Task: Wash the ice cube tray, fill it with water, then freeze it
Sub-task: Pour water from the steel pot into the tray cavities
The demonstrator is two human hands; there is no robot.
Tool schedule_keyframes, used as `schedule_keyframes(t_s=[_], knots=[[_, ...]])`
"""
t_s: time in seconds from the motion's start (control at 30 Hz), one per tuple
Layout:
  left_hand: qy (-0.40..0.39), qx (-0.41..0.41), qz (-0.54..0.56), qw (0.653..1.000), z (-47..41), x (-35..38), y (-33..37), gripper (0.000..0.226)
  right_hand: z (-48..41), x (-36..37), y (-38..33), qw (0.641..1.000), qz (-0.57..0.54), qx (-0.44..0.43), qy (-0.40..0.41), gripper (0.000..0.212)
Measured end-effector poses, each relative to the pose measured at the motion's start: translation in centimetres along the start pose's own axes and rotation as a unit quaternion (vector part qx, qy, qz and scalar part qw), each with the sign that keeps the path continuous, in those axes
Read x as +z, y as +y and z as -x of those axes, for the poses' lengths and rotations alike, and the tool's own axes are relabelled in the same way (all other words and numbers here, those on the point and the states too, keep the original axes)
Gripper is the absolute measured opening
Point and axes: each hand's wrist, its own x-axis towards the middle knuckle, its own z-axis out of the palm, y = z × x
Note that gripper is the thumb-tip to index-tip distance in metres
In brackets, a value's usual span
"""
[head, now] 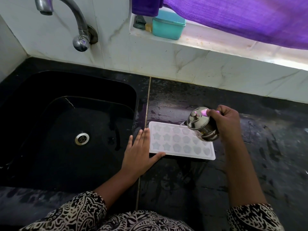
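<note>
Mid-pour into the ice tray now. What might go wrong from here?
1. The steel pot, in the grip of the right hand, is tilted over small moulds; its stream may overshoot and flood the rim of the ice cube tray onto the wet counter.
2. Its lid could slip off if tilted further.
3. The left hand only touches the tray's edge; a filled shallow tray may slop when lifted.
</note>
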Motion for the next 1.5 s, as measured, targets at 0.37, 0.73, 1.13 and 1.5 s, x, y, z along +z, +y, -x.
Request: schedule_keyframes(t_s=[0.37, 0.73, 1.13, 1.5], knots=[[0.003, 0.002, 0.003, 1.000, 0.02, -0.04, 0.09, 0.109, -0.11, -0.11, -0.21, 1.000, 0.026, -0.006, 0.003, 0.033], [0.004, 0.001, 0.001, 1.000, 0.03, -0.07, 0.10, 0.110, -0.24, -0.20, -0.22, 1.000, 0.027, -0.004, 0.003, 0.032], [0.006, 0.001, 0.000, 1.000, 0.03, -0.26, 0.17, 0.109, -0.20, -0.39, 0.04, 1.000, 0.000, 0.000, 0.000, 0.032], [0.006, -0.001, -0.004, 1.000, 0.06, -0.32, 0.20, 0.109, -0.18, -0.77, 0.65, 0.997, -0.066, 0.020, 0.019, 0.035]])
